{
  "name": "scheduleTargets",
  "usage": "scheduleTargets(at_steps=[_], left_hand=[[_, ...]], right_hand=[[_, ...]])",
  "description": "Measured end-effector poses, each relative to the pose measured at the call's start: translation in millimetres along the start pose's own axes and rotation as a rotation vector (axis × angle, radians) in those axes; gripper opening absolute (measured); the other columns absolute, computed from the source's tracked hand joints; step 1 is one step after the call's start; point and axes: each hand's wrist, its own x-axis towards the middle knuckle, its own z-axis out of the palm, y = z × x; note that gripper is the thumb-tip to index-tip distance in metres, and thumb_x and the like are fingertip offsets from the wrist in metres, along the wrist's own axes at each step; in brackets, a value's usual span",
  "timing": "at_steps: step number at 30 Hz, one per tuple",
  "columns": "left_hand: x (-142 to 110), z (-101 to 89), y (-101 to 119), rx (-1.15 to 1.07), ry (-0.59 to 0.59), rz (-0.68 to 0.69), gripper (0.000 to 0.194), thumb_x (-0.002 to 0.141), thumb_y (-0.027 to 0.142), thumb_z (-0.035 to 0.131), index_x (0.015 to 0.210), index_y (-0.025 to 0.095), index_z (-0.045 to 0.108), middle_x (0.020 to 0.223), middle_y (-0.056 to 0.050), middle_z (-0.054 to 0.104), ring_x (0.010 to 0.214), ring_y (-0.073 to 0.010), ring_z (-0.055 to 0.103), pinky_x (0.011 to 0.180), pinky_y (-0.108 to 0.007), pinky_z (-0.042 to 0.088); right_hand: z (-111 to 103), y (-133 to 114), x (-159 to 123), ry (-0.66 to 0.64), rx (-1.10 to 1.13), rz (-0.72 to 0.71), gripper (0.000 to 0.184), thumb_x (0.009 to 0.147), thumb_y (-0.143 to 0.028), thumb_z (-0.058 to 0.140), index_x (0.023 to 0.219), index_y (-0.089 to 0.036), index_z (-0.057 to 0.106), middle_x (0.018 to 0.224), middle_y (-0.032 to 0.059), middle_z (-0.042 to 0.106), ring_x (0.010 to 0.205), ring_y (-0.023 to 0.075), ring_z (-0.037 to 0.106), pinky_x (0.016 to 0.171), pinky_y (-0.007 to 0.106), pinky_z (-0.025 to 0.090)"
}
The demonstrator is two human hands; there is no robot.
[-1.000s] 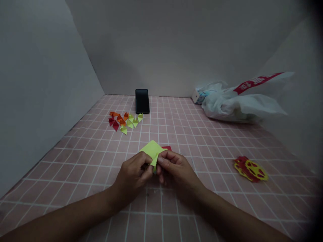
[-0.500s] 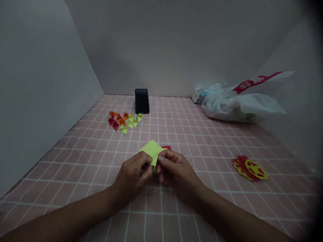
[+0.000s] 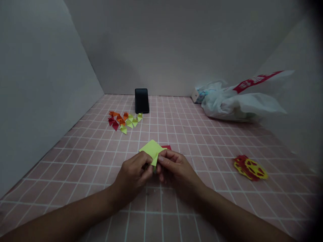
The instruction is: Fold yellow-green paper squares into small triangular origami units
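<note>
A sheet of yellow-green paper [image 3: 152, 148], partly folded, is held between my two hands above the table. My left hand [image 3: 136, 169] pinches its lower left part, thumb and forefinger closed on it. On the other side, my right hand [image 3: 174, 164] grips the right edge with thumb and forefinger. The fingers cover the lower part of the paper, so the fold there is partly hidden. Just behind my right fingers shows a corner of red paper [image 3: 166, 147].
Several small folded pieces in yellow-green [image 3: 129, 123], orange [image 3: 121, 120] and red [image 3: 115, 125] lie at the back left, near a propped black phone [image 3: 141, 101]. A white plastic bag [image 3: 227, 106] sits at the back right. Red and yellow paper cutouts [image 3: 249, 168] lie at right.
</note>
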Motion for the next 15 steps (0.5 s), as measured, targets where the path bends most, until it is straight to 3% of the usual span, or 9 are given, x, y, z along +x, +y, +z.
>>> scheduleTargets(at_steps=[9,15], left_hand=[[1.0,1.4,-3.2,0.139,-0.042,0.091,0.017,0.088,0.006,0.046,0.075,0.017,0.053,0.071,-0.001,0.055,0.066,-0.014,0.053,0.062,-0.026,0.041],[1.1,0.8,0.4,-0.046,-0.081,-0.035,0.014,0.087,0.008,0.049,0.082,0.016,0.059,0.078,-0.003,0.061,0.072,-0.0151,0.057,0.068,-0.028,0.044]], right_hand=[[3.0,-2.5,0.4,0.123,-0.14,0.05,0.022,0.074,-0.031,0.072,0.071,-0.018,0.055,0.054,-0.0049,0.059,0.04,0.0052,0.049,0.041,0.016,0.034],[3.4,-3.3,1.1,0.121,-0.22,-0.011,0.014,0.072,-0.024,0.066,0.07,-0.018,0.053,0.056,-0.0041,0.058,0.044,0.0073,0.05,0.044,0.019,0.035]])
